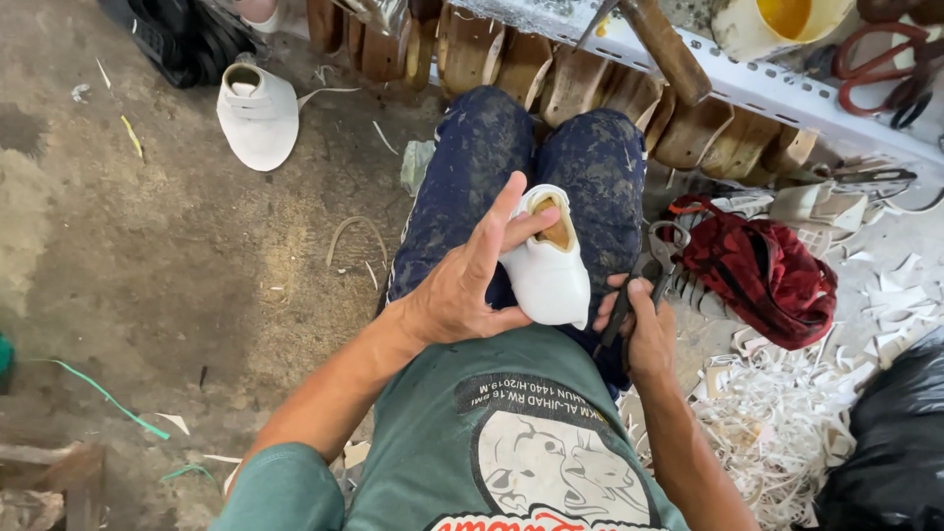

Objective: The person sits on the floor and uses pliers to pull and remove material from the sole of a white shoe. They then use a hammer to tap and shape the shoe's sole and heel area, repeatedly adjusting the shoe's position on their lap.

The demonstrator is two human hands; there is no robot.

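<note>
White shoe upper (547, 273) on a wooden last, smooth and clean, tan wood showing at the opening. Sits on the lap over dark speckled trousers (482, 147). Left hand (462, 280) grips it, thumb at the opening. Right hand (644, 329) is clenched around metal pincers (649, 265). Second white lasted upper (258, 113) lies on the floor.

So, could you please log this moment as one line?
left hand: holds white leather shoe upper on wooden last | right hand: grips dark metal pincers | on lap
</note>
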